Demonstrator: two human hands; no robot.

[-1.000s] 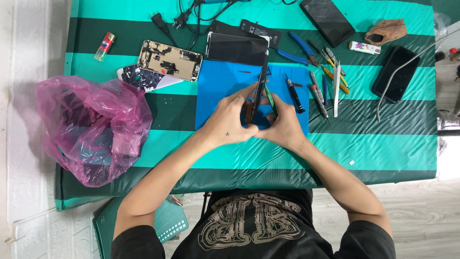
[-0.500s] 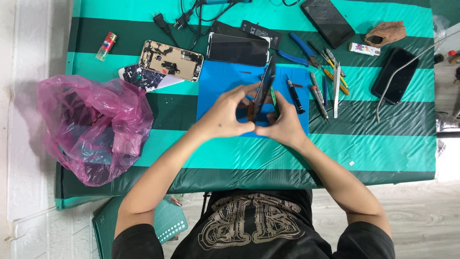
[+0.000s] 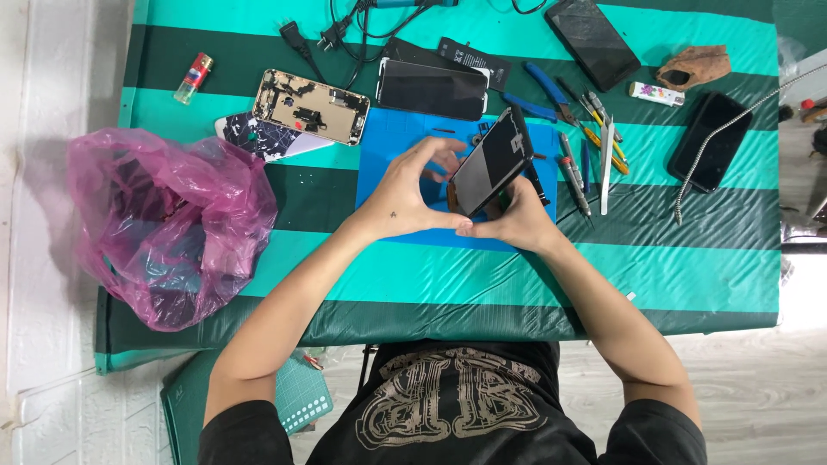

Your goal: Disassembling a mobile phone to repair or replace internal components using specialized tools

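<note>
We hold a dark phone screen panel [image 3: 489, 164] tilted up over the blue work mat [image 3: 388, 146], both hands on it. Our left hand [image 3: 405, 194] wraps the panel's left long edge, fingers curled over the top, thumb pressing at the lower corner. Our right hand [image 3: 517, 222] pinches the lower right edge from underneath; thumb tips nearly touch at the bottom corner. Both grips closed on the panel.

Room: the mat's left part is bare, and the striped green tablecloth [image 3: 689, 267] in front of our hands is open out to the table's near edge. To the right it's tight: a row of screwdrivers and tweezers [image 3: 594, 151] lies just beside the panel's upper end. Behind the mat, close, a black phone [image 3: 432, 89] face-up and an opened phone body [image 3: 312, 106] with its insides showing. A pink plastic bag [image 3: 164, 224] sits well apart at the left table edge. Another dark phone [image 3: 710, 140] lies far right, near a metal coil cable [image 3: 732, 129].

Against half a second ago: the panel was edge-on to the camera, a thin dark sliver; now its glass face is turned towards us and reads broad. Hands stayed over the same spot on the mat. The rest of the table is unchanged.
</note>
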